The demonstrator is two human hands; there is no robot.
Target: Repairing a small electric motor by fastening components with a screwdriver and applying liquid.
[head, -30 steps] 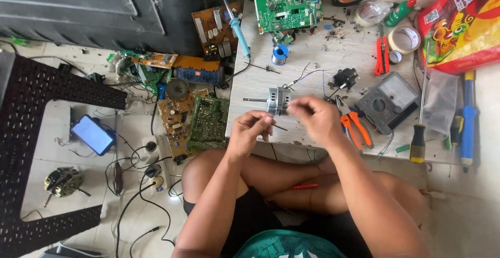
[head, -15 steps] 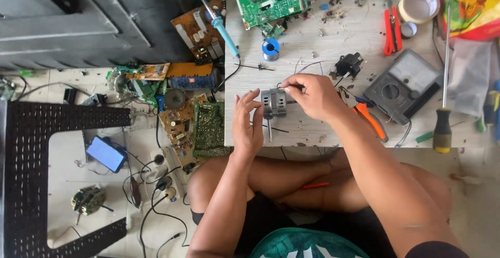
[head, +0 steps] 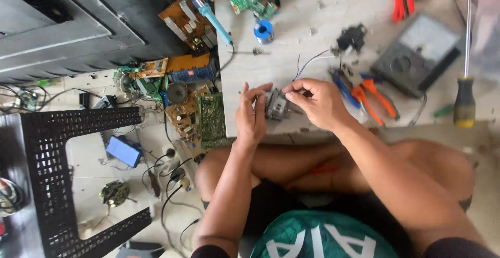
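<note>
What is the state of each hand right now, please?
Left hand: fingers closed loosely around the small grey motor, holding it.
Right hand: fingertips pinched at the motor's top; what they pinch cannot be told.

Electronics repair workshop, circuit boards (head: pixel 194 113), soldering iron (head: pixel 211 15), multimeter (head: pixel 415 54), pliers (head: pixel 376 97), screwdriver (head: pixel 465 88)

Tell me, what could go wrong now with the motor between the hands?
The motor sits near the board edge, held between the left hand and right hand; a slip might drop it onto the lap. Its thin wires trail loose and could snag or tear. The pliers lie close to the right wrist and may get knocked.
</note>
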